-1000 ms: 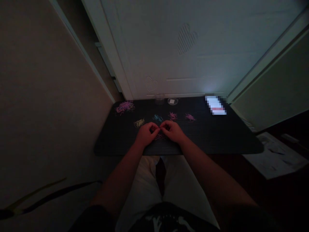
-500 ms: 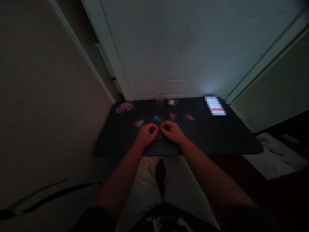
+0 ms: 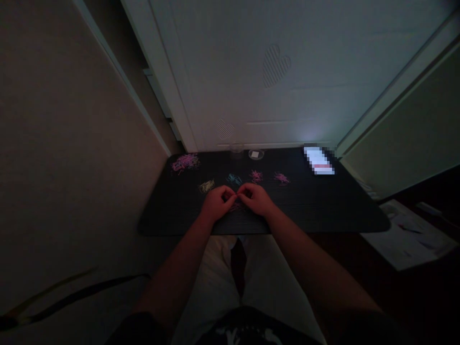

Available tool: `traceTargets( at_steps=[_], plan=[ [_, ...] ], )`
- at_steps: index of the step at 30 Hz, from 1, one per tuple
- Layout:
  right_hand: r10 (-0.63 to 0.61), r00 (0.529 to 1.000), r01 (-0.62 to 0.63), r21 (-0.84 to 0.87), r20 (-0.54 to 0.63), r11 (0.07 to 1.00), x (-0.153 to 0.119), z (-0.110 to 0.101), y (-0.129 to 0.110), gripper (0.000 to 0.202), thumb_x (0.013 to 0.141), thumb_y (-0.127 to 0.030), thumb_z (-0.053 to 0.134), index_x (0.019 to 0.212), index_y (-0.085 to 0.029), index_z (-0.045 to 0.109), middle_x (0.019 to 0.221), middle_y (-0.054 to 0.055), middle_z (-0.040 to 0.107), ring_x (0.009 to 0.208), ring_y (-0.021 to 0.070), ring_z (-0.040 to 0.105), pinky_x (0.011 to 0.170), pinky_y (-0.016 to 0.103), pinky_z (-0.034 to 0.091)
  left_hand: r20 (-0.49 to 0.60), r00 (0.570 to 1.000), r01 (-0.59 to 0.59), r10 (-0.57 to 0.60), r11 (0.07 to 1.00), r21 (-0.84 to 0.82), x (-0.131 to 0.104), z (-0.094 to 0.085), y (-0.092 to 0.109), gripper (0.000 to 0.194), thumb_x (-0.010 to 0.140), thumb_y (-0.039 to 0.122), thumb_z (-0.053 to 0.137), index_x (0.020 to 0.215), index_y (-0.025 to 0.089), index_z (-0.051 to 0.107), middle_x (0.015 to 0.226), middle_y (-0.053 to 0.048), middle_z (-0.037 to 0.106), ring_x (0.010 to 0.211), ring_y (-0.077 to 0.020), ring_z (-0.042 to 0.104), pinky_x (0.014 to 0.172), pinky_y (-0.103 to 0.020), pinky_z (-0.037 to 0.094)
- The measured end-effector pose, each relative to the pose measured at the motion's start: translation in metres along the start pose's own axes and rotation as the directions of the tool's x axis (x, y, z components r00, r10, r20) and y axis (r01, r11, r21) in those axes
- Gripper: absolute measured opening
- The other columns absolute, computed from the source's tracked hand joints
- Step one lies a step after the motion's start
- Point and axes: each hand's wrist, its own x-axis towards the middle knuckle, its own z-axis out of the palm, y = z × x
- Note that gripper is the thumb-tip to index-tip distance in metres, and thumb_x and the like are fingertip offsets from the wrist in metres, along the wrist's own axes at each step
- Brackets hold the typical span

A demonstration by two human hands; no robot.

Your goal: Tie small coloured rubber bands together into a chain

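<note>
My left hand (image 3: 220, 200) and my right hand (image 3: 254, 197) meet fingertip to fingertip over the front middle of the dark table. Each is closed in a pinch; whatever lies between the fingers is too small and dim to name. Just below the fingertips a pile of thin pinkish strands (image 3: 235, 206) is partly covered by the hands. Beyond them lie small heaps of similar strands: a yellowish heap (image 3: 206, 186), a blue heap (image 3: 234, 179), a pink heap (image 3: 256, 176) and a purple-pink heap (image 3: 281, 178).
A larger mixed-colour heap (image 3: 185, 163) is at the table's (image 3: 330, 206) back left. Against the white door panel stand a clear container (image 3: 236, 151) and a round clear lid (image 3: 256, 154) with a white square. A lit, blurred-out screen (image 3: 319, 161) lies back right.
Both hands stay pinched together at nearly the same spot. The whole view has shifted slightly, so the table and heaps appear a little lower.
</note>
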Motion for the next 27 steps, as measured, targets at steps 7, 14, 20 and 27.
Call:
traceTargets(
  at_steps=[7, 14, 20, 27],
  plan=[
    [-0.005, 1.000, 0.005, 0.005, 0.001, 1.000, 0.000, 0.001, 0.003, 0.009, 0.076, -0.020, 0.053, 0.077, -0.016, 0.061, 0.071, 0.001, 0.062, 0.064, 0.0121, 0.054, 0.061, 0.024, 0.042, 0.007, 1.000, -0.002, 0.003, 1.000, -0.015, -0.001, 0.000, 0.000, 0.014, 0.076, 0.030, 0.059, 0.078, 0.016, 0.061, 0.072, -0.002, 0.065, 0.063, -0.0118, 0.058, 0.058, -0.023, 0.045],
    [0.002, 1.000, -0.002, -0.015, 0.000, 1.000, 0.000, 0.000, 0.000, 0.009, 0.076, -0.020, 0.053, 0.075, -0.016, 0.061, 0.069, 0.001, 0.061, 0.061, 0.0108, 0.052, 0.057, 0.022, 0.040, -0.006, 1.000, -0.026, 0.026, 0.999, -0.031, -0.001, -0.002, 0.001, 0.010, 0.077, 0.024, 0.056, 0.080, 0.016, 0.061, 0.072, -0.001, 0.064, 0.065, -0.0117, 0.058, 0.058, -0.022, 0.044],
    [0.019, 0.999, -0.019, 0.010, -0.035, 1.000, 0.000, -0.002, -0.001, 0.010, 0.076, -0.023, 0.054, 0.073, -0.016, 0.060, 0.067, 0.000, 0.060, 0.061, 0.0114, 0.052, 0.057, 0.023, 0.039, -0.080, 0.997, 0.006, -0.007, 1.000, -0.011, -0.002, -0.001, 0.001, 0.014, 0.079, 0.029, 0.056, 0.080, 0.017, 0.062, 0.074, -0.001, 0.065, 0.067, -0.0125, 0.058, 0.061, -0.024, 0.045],
    [0.034, 0.998, -0.033, 0.027, -0.046, 0.999, 0.000, -0.002, 0.000, 0.009, 0.076, -0.025, 0.054, 0.073, -0.017, 0.058, 0.065, 0.000, 0.058, 0.059, 0.0117, 0.051, 0.056, 0.023, 0.040, -0.263, 0.965, 0.045, -0.011, 0.991, 0.126, 0.001, -0.031, -0.015, 0.015, 0.078, 0.030, 0.057, 0.084, 0.018, 0.066, 0.084, -0.004, 0.066, 0.077, -0.0154, 0.059, 0.074, -0.028, 0.047]
  ],
)
